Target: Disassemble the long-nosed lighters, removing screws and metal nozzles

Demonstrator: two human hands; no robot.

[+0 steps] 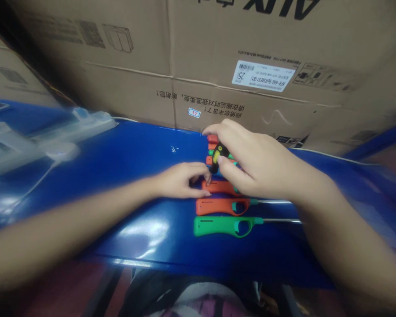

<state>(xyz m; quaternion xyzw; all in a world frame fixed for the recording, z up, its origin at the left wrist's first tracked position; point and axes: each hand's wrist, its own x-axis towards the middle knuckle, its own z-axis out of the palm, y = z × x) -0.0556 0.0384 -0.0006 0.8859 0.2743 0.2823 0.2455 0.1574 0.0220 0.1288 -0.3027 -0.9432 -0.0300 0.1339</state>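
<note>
In my right hand [247,158] is a small black tool with yellow parts [217,156], held over the far rows of lighters; its exact kind cannot be made out. The fingers and thumb of my left hand [181,180] close around the butt end of an orange gas lighter [218,187] lying on the table. Nearer to me lie another orange gas lighter [214,206] and a green gas lighter [214,226], side by side, their metal tubes pointing right. Beyond my hands, several red, orange and green lighter ends [212,139] are partly hidden by my right hand.
A large cardboard box [135,88] with upside-down print stands along the back of the blue table [145,149]. On the left are a blurred pale object [95,123] and a white cable [36,187]. The table's near edge [135,263] runs just before my lap.
</note>
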